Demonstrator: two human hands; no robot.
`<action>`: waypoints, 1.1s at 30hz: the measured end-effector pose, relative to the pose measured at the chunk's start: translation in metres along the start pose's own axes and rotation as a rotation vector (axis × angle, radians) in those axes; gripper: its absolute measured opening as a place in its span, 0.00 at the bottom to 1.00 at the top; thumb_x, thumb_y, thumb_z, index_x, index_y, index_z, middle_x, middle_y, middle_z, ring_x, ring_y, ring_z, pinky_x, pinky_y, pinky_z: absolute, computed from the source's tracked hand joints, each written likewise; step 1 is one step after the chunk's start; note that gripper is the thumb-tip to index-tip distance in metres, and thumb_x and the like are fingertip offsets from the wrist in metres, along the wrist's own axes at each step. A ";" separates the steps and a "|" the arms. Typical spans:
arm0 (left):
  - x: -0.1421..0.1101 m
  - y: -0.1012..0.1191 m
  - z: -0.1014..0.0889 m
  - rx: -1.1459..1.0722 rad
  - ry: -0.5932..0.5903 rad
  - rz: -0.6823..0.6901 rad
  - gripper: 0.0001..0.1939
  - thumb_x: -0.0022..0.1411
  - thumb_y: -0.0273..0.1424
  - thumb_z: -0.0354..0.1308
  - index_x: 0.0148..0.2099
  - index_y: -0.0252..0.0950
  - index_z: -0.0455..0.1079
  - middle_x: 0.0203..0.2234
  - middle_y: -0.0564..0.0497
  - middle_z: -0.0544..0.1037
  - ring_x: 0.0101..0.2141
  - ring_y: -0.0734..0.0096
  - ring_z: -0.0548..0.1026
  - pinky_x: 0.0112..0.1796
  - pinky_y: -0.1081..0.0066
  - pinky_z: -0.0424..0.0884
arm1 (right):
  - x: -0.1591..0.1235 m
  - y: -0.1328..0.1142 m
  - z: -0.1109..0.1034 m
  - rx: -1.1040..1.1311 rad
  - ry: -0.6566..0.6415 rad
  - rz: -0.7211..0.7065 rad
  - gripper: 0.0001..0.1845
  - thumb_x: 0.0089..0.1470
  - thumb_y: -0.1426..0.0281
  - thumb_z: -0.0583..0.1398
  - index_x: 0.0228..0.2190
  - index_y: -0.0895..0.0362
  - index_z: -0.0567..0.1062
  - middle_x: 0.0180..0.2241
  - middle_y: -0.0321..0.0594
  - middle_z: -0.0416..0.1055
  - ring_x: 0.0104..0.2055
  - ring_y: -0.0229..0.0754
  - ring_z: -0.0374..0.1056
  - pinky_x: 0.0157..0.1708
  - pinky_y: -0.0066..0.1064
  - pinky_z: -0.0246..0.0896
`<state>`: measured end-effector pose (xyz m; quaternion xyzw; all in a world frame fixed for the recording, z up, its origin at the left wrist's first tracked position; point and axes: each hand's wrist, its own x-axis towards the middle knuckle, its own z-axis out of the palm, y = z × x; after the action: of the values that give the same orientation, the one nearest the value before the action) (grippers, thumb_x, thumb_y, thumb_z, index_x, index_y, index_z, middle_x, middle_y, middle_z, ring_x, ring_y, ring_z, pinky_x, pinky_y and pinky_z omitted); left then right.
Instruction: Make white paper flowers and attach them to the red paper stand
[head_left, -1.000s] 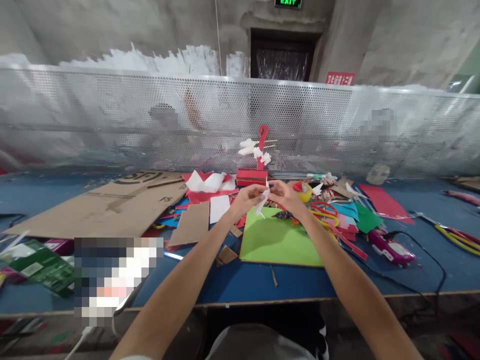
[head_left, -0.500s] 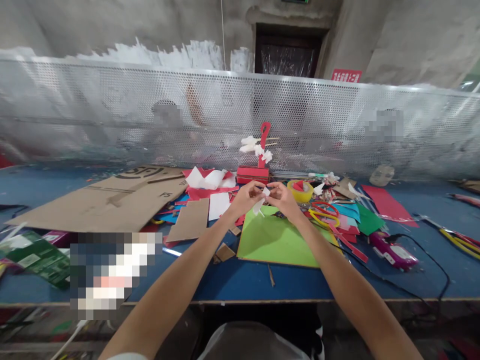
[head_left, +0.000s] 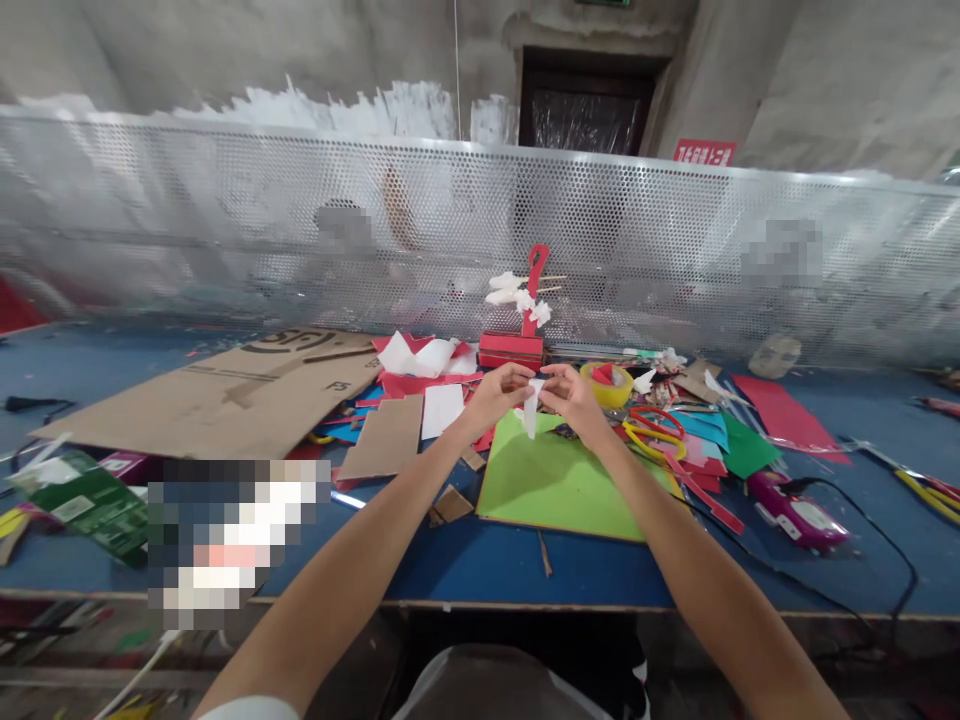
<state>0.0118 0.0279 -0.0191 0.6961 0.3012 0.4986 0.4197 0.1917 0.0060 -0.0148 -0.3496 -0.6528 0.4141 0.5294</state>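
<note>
Brown flat cardboard sheet (head_left: 165, 410) at left. Our left hand (head_left: 491, 398) is clamped on the small white paper strip (head_left: 532, 415). Red hook-topped stand (head_left: 511, 349) behind already bears white crumpled pieces (head_left: 504, 296); our strip isn't on it, and we can't tell what else is left. Strip's long axis runs near vertical, free end down, above the lime-green board (head_left: 562, 490). Our right hand (head_left: 579, 402) pinches its top too.

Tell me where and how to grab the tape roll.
Grip the tape roll by its outer rim, coming from above, fingers spread across it. It appears to lie flat, and a red scrap sits at its hole, so hooking a finger inside looks awkward. The right hand is close by its left side.
</note>
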 end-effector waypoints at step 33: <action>-0.002 0.005 0.004 0.133 -0.204 -0.006 0.12 0.61 0.38 0.56 0.33 0.32 0.68 0.25 0.51 0.74 0.28 0.74 0.72 0.33 0.72 0.68 | 0.001 0.000 -0.008 0.062 0.036 0.018 0.27 0.45 0.65 0.66 0.47 0.52 0.66 0.32 0.34 0.73 0.33 0.40 0.71 0.35 0.33 0.69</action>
<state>0.0152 0.0223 -0.0162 0.7687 0.2913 0.4027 0.4026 0.1997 0.0084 -0.0139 -0.3462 -0.6270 0.4325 0.5477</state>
